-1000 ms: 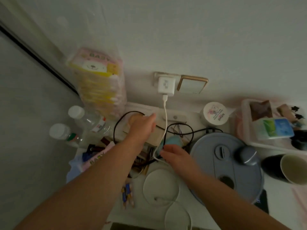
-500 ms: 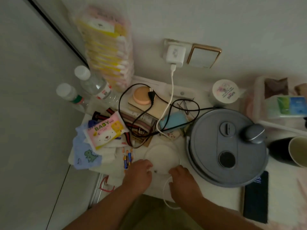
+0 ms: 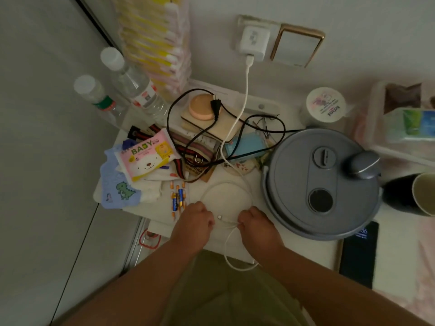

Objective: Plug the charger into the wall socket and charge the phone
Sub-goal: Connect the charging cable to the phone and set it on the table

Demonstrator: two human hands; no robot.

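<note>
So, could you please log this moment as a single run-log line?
charger: in wall socket | left hand, right hand: both gripping white cable | cable connector: free between hands | phone: on table, unplugged

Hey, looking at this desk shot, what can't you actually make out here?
Head view only:
- Wall socket: mostly covered by the charger.
- Left hand and right hand: fingers curled under, so the grip on the white cable is unclear.
- Phone: port too dark to see.
- Cup: cut by the right edge.

Dim, flat indoor light; soft focus, edges bowed by wide-angle distortion.
</note>
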